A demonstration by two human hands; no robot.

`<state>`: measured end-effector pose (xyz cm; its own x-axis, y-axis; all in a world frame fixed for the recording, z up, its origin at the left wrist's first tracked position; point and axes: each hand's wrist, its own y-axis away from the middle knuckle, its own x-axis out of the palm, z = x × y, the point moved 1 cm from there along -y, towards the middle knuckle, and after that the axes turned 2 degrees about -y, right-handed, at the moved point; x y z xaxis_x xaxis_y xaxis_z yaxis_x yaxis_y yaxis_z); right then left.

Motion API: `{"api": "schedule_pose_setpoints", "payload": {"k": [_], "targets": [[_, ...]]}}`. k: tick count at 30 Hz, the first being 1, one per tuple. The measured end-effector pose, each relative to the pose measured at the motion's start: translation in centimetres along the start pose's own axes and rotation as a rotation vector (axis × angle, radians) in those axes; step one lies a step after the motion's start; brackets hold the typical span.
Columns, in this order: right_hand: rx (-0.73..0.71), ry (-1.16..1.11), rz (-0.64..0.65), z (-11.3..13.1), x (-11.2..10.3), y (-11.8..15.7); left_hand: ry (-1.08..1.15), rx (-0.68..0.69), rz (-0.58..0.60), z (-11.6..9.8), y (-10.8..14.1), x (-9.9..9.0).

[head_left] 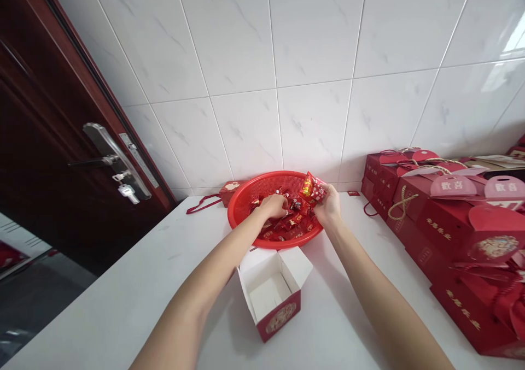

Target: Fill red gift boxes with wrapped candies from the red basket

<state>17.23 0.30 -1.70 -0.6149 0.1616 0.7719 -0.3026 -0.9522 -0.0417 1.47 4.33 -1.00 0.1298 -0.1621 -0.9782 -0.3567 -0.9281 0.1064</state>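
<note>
A red plastic basket [237,225] with perforated sides stands by the wall, holding red-wrapped candies [289,225]. My left hand [274,206] reaches down into it, fingers bent among the candies; its fingertips are partly hidden, so what they pinch is unclear. At the basket's right rim, my right hand [328,205] is closed around a few wrapped candies [312,188] in red, gold and pink foil. In front of the basket, between my forearms, sits an open gift box [268,296], red outside and white inside, its flaps folded out. No candy shows in it.
Stacked red gift boxes [443,211] with cord handles line the right side. A small red box [232,191] with a ribbon lies behind the basket's left edge. White tiled wall [241,42] backs the table [172,282]; a dark door [61,113] with keys stands left.
</note>
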Motion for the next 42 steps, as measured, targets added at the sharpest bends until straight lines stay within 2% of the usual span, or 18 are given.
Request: {"api": "schedule_pose_setpoints", "payload": {"k": [2,7,16,21,27,31,38,40,42], "targets": [[0.030,-0.024,-0.026,0.1,0.2,0.2,0.006,0.006,0.042,0.3,0.3,-0.4],[0.077,-0.057,-0.064,0.1,0.4,0.5,0.023,0.069,0.272,0.9,0.8,-0.1],[0.101,-0.078,-0.074,0.4,0.8,0.8,0.029,0.188,0.304,-0.2,0.9,1.0],[0.111,-0.083,-0.090,0.6,1.0,1.2,-0.015,0.324,0.209,-1.6,1.1,1.8],[0.108,-0.091,-0.080,0.7,1.1,1.3,-0.034,0.239,0.076,-2.2,0.9,1.5],[0.110,-0.093,-0.064,0.7,1.0,1.4,-0.002,0.127,-0.024,-0.8,0.7,0.7],[0.125,-0.085,-0.072,0.8,1.2,1.5,0.059,-0.037,-0.118,1.0,0.5,0.2],[0.126,-0.087,-0.081,0.8,1.3,1.6,0.077,-0.034,-0.171,0.9,0.7,-0.1],[0.124,-0.090,-0.085,0.8,1.3,1.6,0.103,0.039,-0.193,0.4,1.0,-0.4]]}}
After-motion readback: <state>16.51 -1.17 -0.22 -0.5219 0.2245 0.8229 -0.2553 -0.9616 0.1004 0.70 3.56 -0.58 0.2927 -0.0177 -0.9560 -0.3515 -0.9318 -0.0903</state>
